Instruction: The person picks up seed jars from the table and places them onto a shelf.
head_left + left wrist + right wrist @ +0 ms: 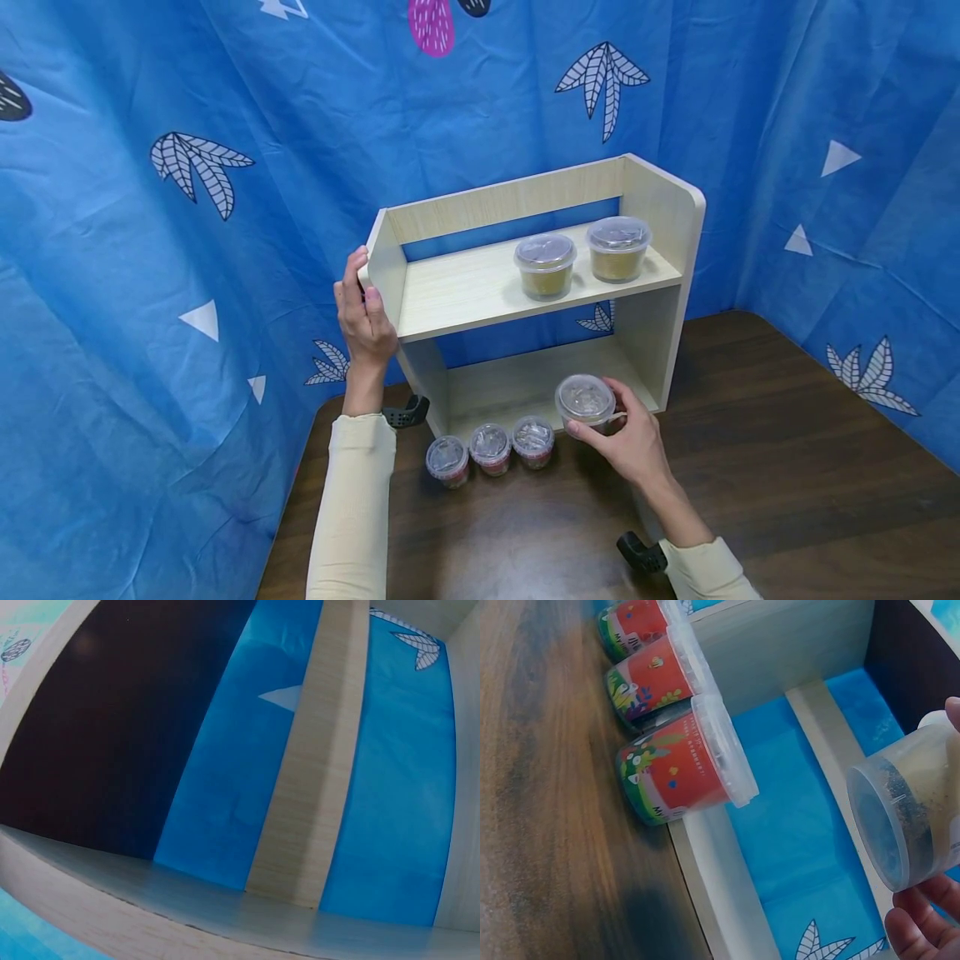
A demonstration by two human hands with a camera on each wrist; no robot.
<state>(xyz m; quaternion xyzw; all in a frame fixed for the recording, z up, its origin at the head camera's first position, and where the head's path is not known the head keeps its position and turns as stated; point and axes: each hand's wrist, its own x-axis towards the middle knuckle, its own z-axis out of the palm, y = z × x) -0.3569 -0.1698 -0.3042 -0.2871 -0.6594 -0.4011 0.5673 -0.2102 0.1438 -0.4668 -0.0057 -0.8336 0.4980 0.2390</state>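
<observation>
My right hand (633, 437) holds a clear lidded plastic tub (585, 398) between thumb and fingers, at the front of the lower shelf's right part. In the right wrist view this tub (907, 802) is tilted and shows beige contents. Against the left side panel of a pale wooden two-tier shelf (510, 283) rests my left hand (363, 317), its fingers fairly straight. The left wrist view shows the shelf's inside without the hand. Two tubs with yellowish contents, one (546, 267) left of the other (618, 250), stand on the upper shelf's right half.
Three smaller lidded cups with red printed labels, the left (447, 461), middle (491, 450) and right (533, 442), stand in a row before the shelf's lower front edge. The dark wooden table (787, 450) meets a blue patterned curtain (465, 108) behind and at the sides.
</observation>
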